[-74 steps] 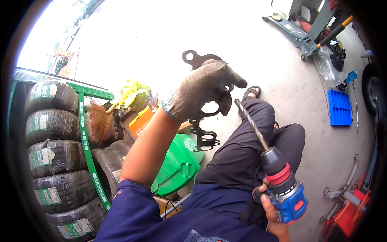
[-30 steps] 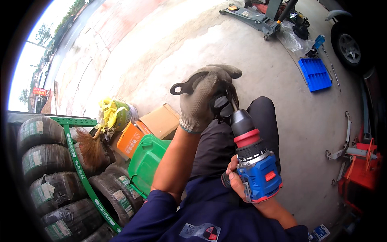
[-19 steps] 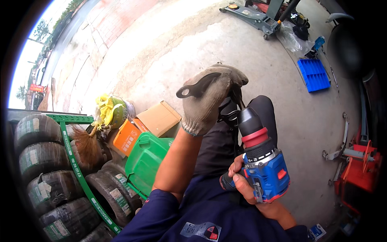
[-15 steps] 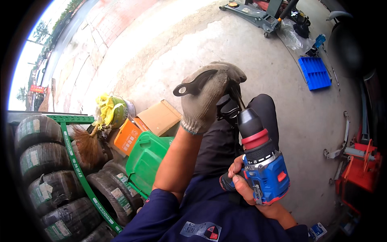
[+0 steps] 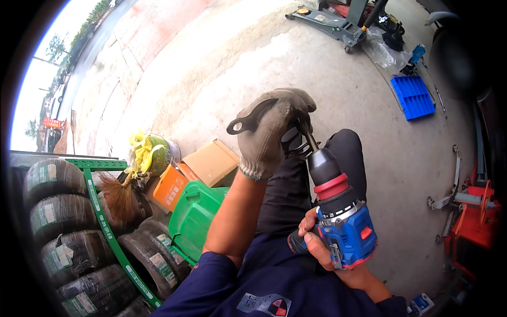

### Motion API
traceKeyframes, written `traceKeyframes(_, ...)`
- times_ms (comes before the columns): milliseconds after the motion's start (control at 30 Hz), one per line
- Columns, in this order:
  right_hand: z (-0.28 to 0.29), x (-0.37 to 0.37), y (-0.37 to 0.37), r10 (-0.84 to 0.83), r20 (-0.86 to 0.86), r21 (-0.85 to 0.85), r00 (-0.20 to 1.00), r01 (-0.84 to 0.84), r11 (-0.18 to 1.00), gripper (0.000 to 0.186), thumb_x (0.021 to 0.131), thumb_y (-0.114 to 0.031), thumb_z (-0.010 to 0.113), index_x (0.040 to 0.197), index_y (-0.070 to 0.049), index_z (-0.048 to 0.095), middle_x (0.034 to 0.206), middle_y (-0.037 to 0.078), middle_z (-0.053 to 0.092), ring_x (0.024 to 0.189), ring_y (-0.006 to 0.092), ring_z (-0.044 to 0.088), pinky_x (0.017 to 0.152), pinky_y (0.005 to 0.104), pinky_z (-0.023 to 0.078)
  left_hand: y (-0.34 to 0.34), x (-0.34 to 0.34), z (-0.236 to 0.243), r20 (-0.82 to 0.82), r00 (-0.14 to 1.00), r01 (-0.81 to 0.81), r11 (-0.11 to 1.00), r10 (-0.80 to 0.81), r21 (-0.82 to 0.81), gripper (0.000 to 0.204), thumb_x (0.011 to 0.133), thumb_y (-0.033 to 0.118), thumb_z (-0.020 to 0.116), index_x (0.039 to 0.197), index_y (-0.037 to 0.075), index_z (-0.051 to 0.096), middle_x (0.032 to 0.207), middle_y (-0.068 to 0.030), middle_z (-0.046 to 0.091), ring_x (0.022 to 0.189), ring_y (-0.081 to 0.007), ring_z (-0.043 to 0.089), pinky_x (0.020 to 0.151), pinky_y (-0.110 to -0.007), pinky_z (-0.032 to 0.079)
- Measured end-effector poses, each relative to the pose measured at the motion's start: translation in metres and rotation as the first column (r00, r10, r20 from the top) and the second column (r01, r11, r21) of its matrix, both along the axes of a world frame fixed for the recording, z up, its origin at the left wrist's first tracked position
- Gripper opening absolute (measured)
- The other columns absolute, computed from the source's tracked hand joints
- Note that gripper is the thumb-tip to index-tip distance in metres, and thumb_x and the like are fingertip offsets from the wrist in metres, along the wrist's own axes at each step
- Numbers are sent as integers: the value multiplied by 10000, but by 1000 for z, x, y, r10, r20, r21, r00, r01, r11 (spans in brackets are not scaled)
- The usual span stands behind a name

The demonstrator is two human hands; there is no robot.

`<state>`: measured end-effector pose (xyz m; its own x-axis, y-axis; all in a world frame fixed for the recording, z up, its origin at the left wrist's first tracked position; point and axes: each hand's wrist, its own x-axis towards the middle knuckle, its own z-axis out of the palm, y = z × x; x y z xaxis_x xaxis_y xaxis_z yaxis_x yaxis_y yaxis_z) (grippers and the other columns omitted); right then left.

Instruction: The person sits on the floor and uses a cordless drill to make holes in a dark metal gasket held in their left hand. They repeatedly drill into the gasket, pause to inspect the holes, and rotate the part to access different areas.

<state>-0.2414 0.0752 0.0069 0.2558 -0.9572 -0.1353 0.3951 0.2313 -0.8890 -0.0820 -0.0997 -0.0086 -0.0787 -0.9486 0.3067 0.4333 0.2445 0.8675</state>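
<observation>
My left hand (image 5: 272,134), in a grey knit glove, is closed around a black metal part. One flat, curved arm (image 5: 257,112) of that part, with a round hole at its end, sticks out to the left over the back of the glove. My bare right hand (image 5: 318,249) grips a blue and red cordless drill (image 5: 346,232), pointed up and away from me. Its dark bit (image 5: 309,136) reaches to the part beside my gloved fingers. Those fingers hide where the tip meets it. More black curved metal shows below the glove, above my dark-trousered knee (image 5: 346,153).
At left, wrapped tyres (image 5: 57,214) stand on a green rack (image 5: 108,232), near a green bin (image 5: 193,219), a cardboard box (image 5: 211,162), a broom (image 5: 119,196) and a bucket (image 5: 162,153). A floor jack (image 5: 327,25), blue tray (image 5: 413,98) and red equipment (image 5: 472,216) lie beyond and right.
My gloved hand has dipped slightly, and the drill has shifted a little left with its bit still at the part. The surroundings have shifted slightly in the picture. Both grips stay the same.
</observation>
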Motion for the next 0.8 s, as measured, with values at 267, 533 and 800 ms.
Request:
traceKeyframes(267,2,-4,0,44,-84,6,995,-43,999,329,885,22,628,1184,-32,502,1019,67,584,939,173,628,882,364,548,-4,4,2,-2,998,-55,998,55,16,396,1024,297,525,998,-90,610,1031,-277,655,740,-323,699,673,-413,586)
traceKeyframes(533,0,-2,-1,1,60,13,998,-2,1000,277,923,49,619,1180,-37,560,1056,45,597,949,126,629,858,293,555,-8,5,-1,-129,991,16,999,-20,-34,259,1032,157,535,1010,-71,655,1025,-208,705,755,-214,683,700,-322,572)
traceKeyframes(800,11,-5,-5,77,-2,60,997,-77,995,309,892,10,646,1169,-42,519,1023,67,585,960,176,623,911,380,538,-8,-2,3,-95,994,-59,995,51,-79,379,1048,320,501,1048,-48,587,1235,-347,615,707,-312,699,627,-404,583)
